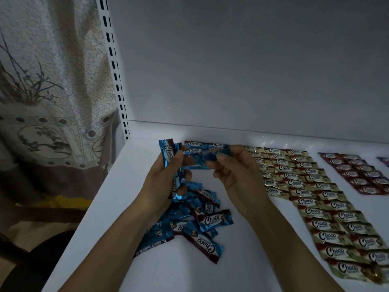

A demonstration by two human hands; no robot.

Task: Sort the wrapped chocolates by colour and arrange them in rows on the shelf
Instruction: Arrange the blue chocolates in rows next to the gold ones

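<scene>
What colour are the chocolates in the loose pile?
The loose pile is blue, with brown ends; the head view shows it.

blue chocolates (207,220): glossy foil wrappers | shelf (242,260): smooth matt white | curtain (52,81): textured cloth

Blue chocolates (168,163) in both hands, above shelf (242,260)

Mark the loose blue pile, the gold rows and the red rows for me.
loose blue pile (212,220), head view, wrapper mid-pile.
gold rows (311,202), head view, a middle wrapper.
red rows (355,174), head view, a middle wrapper.
</scene>
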